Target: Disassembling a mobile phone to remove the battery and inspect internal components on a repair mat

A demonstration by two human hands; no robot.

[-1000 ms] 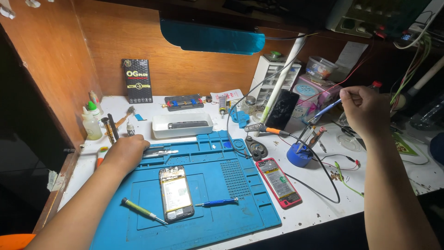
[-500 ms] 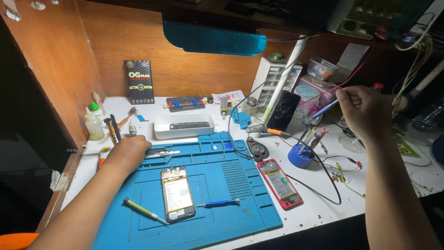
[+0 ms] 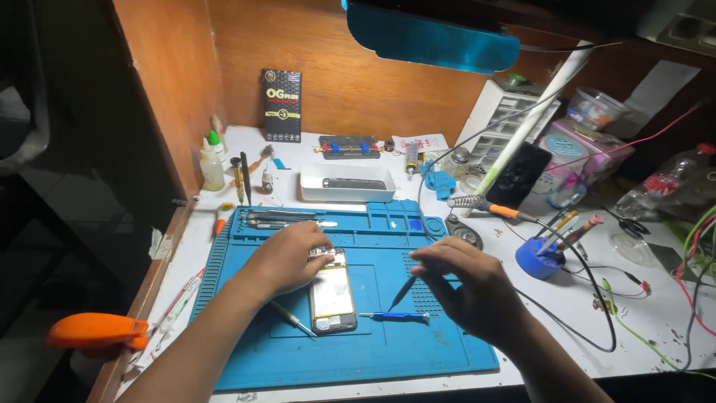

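Phone (image 3: 333, 292), opened and lying face-up with its pale inner side showing, is sitting near the middle of the blue work mat (image 3: 283, 358) on the white bench. The person's left hand (image 3: 287, 257) is resting on the upper end of the phone, fingers curled down and pressing on its top edge, holding it in place rather than lifting it. The right hand (image 3: 466, 287) is hovering just to the right of the phone, pinching a thin dark tool (image 3: 403, 292) between thumb and fingers; the tool is slanting down and to the left, its tip close to the mat just beside the phone's right edge. Whether the tip is touching the mat cannot be told.

A blue-handled screwdriver (image 3: 395, 316) is lying on the mat below the right hand, pointing at the phone's lower corner. A second, green-handled screwdriver (image 3: 292, 319) is lying just left of the phone. Behind the mat a white tray (image 3: 347, 183) is sitting, and to the right an orange-handled soldering iron (image 3: 492, 208) is resting near a blue round holder (image 3: 538, 259).
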